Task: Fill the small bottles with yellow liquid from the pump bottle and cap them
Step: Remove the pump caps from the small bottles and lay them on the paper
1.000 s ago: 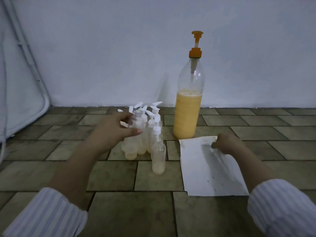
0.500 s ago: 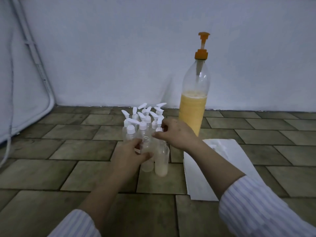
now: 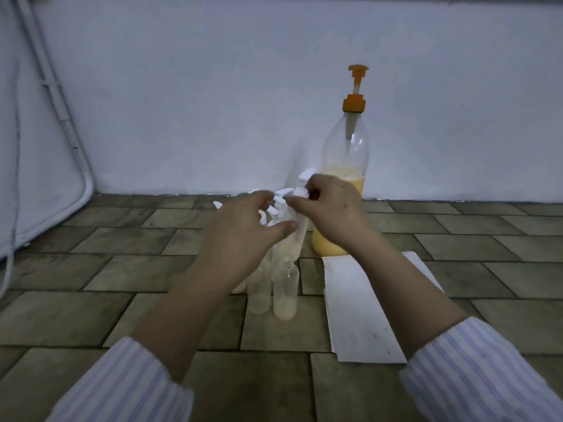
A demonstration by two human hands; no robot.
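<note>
Left hand (image 3: pixel 240 236) grip on blurred bottle (image 3: pixel 294 229), seemingly

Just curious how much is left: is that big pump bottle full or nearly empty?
Roughly half full. The pump bottle stands upright, its yellow liquid reaching about midway; clear plastic shows above.

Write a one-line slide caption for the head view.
Right hand pinches a white pump cap above clustered small bottles, left hand alongside, pump bottle behind.
</note>
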